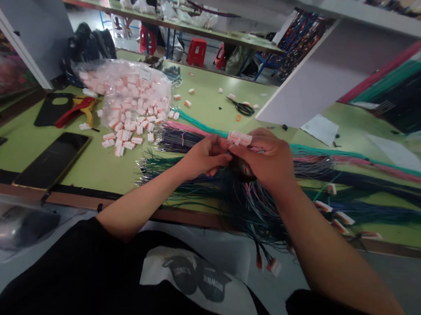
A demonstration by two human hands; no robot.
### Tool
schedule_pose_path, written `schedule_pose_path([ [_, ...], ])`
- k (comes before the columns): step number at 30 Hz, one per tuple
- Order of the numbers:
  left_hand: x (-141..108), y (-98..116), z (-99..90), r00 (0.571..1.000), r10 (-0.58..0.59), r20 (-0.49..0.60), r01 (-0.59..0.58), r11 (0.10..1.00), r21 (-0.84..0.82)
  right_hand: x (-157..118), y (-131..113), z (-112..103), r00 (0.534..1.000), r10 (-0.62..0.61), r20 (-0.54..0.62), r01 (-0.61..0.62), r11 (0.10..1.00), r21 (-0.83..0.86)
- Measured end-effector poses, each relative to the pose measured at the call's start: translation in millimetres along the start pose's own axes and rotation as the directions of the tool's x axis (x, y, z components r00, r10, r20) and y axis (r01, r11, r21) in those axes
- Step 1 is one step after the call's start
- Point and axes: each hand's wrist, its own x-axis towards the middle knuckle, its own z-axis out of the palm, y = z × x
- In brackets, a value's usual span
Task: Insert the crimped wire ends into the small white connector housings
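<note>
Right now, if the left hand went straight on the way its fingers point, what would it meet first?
Most likely the right hand, which lies just ahead of the left hand and pinches a white-and-orange connector; the exact depth between the two hands is hard to tell.

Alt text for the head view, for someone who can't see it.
Left hand and right hand meet at a white-orange connector above wire bundles on a green table; a bag of similar connectors lies left.
</note>
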Motion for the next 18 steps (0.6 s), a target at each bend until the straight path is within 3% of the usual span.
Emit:
schedule_pose_path([
  [5,-3,6,4.3,0.991,0.062,-0.119,-0.049,0.993,0.111,0,2,6,0.992,-0.050,0.113,0.048,0.999,0.024],
  [10,-2,6,6.4,0.984,0.012,-0.179,-0.010,1.000,0.011,2,20,2,0.941,-0.100,0.322,0.104,0.995,0.007],
  [14,1,3,6.7,0.980,-0.045,-0.195,0.040,0.999,-0.030,5,24,5,0.914,-0.115,0.388,0.232,0.935,-0.267],
  [18,5,0,3.9,0.985,-0.042,-0.168,0.052,0.997,0.056,10,13,9,0.898,-0.028,0.438,0.312,0.742,-0.593],
])
